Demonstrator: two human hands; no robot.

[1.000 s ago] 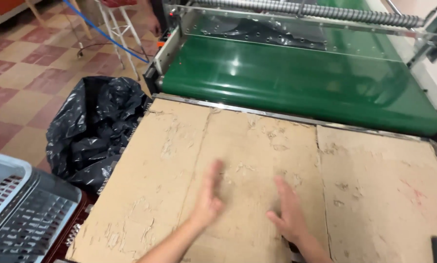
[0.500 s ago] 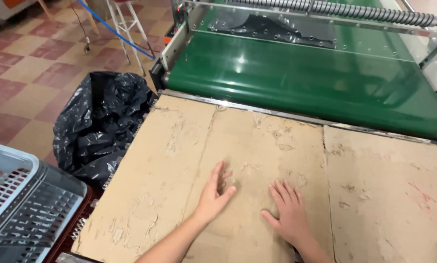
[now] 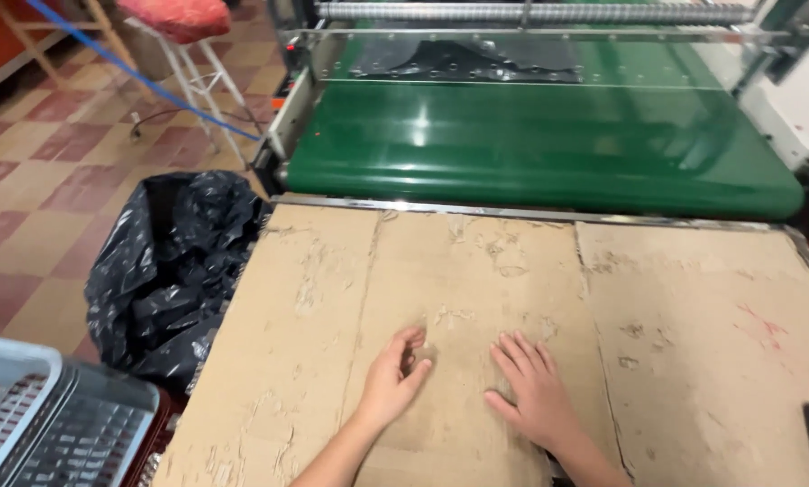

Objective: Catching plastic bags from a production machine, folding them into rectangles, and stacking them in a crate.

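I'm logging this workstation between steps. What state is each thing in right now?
Left hand: empty, fingers curled, resting on the cardboard.
Right hand: empty, flat, palm down on the cardboard.
Cardboard sheet: lying flat, creased, surface torn.
Green conveyor belt: bare at the near end.
Black bag: open, crumpled.
Grey crate: contents unclear.
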